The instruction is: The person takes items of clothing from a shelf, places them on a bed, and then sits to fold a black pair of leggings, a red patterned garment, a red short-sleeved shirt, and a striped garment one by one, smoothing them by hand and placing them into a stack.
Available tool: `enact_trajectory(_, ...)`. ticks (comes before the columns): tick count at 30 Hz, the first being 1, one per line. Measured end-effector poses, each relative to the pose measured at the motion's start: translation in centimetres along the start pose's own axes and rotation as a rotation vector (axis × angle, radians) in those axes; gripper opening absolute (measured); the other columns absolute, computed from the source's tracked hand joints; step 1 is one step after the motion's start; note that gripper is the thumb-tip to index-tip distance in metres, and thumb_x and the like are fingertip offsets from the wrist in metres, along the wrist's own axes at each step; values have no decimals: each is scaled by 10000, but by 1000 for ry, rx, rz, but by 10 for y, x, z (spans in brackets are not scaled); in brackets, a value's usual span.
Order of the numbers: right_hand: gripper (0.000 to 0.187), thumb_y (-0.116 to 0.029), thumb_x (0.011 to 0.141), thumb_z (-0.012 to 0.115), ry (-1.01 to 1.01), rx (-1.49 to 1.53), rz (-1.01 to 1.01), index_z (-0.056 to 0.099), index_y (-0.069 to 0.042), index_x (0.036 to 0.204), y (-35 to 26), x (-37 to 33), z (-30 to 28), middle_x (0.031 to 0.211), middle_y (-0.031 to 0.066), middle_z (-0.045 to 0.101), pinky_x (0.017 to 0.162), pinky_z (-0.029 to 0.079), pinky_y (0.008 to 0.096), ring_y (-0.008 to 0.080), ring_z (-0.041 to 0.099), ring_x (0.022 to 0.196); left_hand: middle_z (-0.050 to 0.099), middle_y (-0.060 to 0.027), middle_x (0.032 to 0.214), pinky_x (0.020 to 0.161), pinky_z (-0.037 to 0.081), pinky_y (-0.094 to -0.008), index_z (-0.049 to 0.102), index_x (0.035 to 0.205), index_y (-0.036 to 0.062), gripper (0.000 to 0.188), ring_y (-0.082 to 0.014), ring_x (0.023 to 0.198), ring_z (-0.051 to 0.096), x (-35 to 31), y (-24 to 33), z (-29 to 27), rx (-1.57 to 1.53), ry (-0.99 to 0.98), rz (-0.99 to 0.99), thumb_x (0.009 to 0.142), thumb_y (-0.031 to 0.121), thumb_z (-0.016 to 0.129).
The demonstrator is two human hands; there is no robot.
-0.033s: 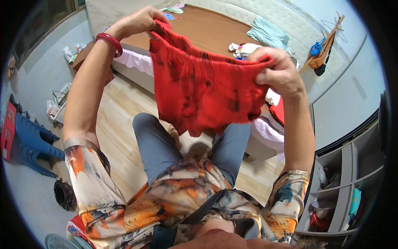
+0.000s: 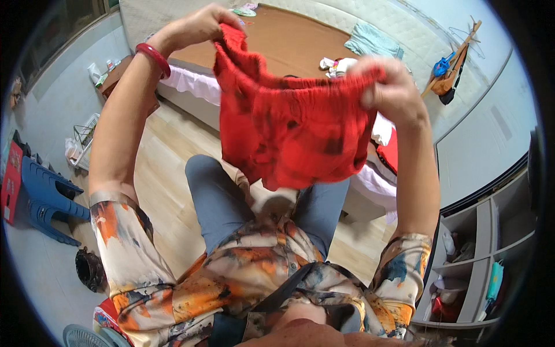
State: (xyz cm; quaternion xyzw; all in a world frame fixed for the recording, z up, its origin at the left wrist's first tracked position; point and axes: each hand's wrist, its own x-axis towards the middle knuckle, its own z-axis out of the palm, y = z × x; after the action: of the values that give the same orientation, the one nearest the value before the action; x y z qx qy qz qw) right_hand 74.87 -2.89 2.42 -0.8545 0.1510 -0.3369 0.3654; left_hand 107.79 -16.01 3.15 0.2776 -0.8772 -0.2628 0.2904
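A pair of red shorts (image 2: 295, 133) with dark blotches and a gathered elastic waistband hangs spread in the air above my knees. My left hand (image 2: 199, 26) pinches one end of the waistband, with a red bangle (image 2: 153, 59) on that wrist. At the other end, my right hand (image 2: 393, 89) grips the waistband between thumb and fingers, slightly blurred. Between the hands the waist opening gapes a little, and the legs of the shorts hang down toward my lap.
Beyond the shorts is a bed with a brown mat (image 2: 289, 40), a folded light-green cloth (image 2: 373, 41) and a small clothes pile (image 2: 338, 66). Blue plastic stools (image 2: 52, 191) stand left. Grey open shelves (image 2: 485, 231) are at right; a bag (image 2: 445, 87) hangs on the wall rack.
The shorts have shifted slightly right and their waist gapes wider. Both hands have moved up a little and keep their hold on the waistband.
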Motion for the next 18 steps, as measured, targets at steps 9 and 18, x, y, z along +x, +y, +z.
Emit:
enact_trajectory(9,240,-148,833,638,91,43,165,631,-37,1046,24,54,6,939,10,633,808,467,240,89,582,858,646,-93,849,693,514,-258,634,928,-27,173,-143,748,611,14,93,66,-606,135,59,755,-15,635)
enact_trajectory(18,220,-148,770,711,447,327,131,647,-17,935,19,19,-16,871,107,666,700,520,331,208,636,761,624,-98,887,727,494,-298,579,990,1,267,-165,823,607,-67,-38,123,-912,225,-78,876,242,554)
